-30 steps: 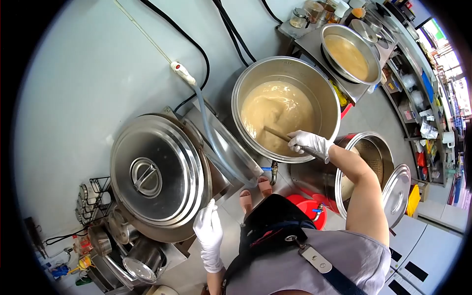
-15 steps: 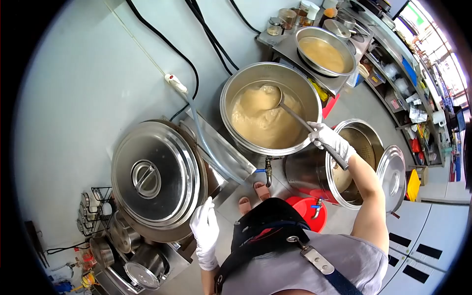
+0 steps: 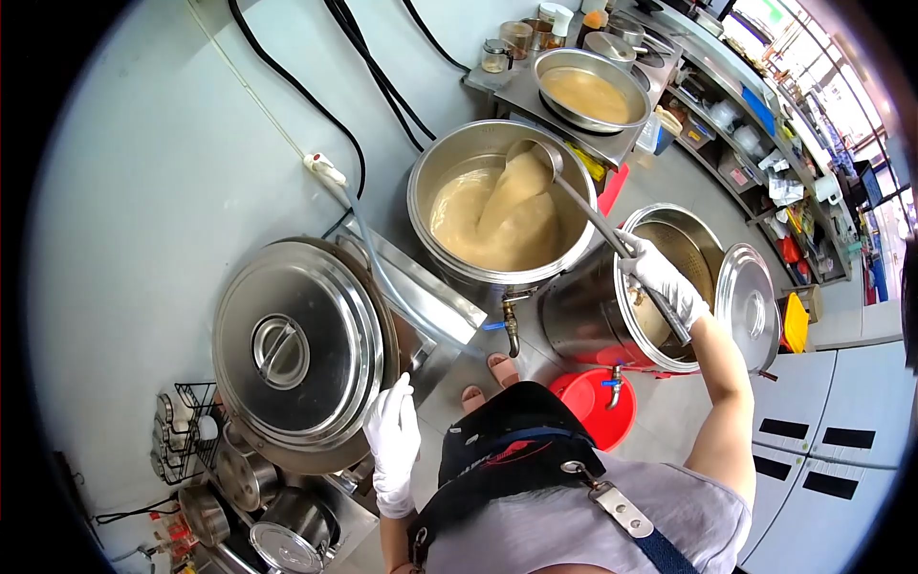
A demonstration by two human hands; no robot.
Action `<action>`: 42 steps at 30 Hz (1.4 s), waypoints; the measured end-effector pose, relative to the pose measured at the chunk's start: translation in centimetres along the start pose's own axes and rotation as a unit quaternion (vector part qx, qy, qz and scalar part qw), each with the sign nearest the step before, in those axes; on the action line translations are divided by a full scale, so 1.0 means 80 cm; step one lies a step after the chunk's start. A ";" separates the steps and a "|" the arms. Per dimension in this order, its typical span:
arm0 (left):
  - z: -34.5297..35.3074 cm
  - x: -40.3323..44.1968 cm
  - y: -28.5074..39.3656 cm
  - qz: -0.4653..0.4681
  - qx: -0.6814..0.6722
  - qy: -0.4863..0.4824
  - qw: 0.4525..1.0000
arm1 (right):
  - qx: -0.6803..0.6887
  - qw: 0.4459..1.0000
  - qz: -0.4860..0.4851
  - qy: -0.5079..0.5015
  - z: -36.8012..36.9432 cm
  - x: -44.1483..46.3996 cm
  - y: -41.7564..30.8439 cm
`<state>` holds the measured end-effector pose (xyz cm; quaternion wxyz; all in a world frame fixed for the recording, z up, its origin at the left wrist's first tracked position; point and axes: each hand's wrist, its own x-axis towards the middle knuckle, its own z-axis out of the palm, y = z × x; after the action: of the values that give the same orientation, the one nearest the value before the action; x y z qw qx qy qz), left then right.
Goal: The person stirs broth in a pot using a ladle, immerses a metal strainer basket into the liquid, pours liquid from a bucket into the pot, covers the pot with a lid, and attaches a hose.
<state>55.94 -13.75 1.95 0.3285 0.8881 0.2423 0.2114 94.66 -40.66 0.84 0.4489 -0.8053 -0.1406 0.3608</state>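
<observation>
My right hand [image 3: 662, 277], in a white glove, is closed round the long handle of a metal ladle [image 3: 593, 218]. The ladle's bowl is tipped above the large steel pot [image 3: 421, 232], and pale tan liquid [image 3: 512, 215] pours from it into the liquid below. My left hand [image 3: 393, 442], also gloved, holds nothing; its fingers are stretched upward beside the rim of the big lidded pot [image 3: 335, 354]. Whether it touches that rim I cannot tell.
A second tall steel pot [image 3: 583, 311] with a perforated insert stands at the right, its lid [image 3: 749, 306] leaning alongside. A red basin [image 3: 602, 421] sits on the floor. A wide pan [image 3: 626, 115] of similar liquid rests on the stove. A hose [image 3: 378, 253] hangs at the wall.
The ladle has risen out of the liquid and tipped, so a stream now falls from it. My right hand has lifted with the handle. The left hand has barely moved.
</observation>
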 end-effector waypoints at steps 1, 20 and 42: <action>0.000 -0.002 -0.002 -0.001 -0.002 0.005 1.000 | -0.016 1.000 0.000 0.008 0.001 -0.003 0.003; -0.001 -0.008 0.004 0.002 0.004 -0.013 1.000 | -0.259 0.938 -0.191 0.127 0.018 -0.021 0.043; 0.047 0.028 0.023 0.012 0.013 -0.023 1.000 | -0.490 0.846 -0.164 0.134 0.005 -0.020 0.045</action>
<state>60.28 -15.51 1.09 0.3202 0.8996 0.2271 0.1915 92.93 -43.30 -1.56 0.0628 -0.9264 -0.3673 0.0545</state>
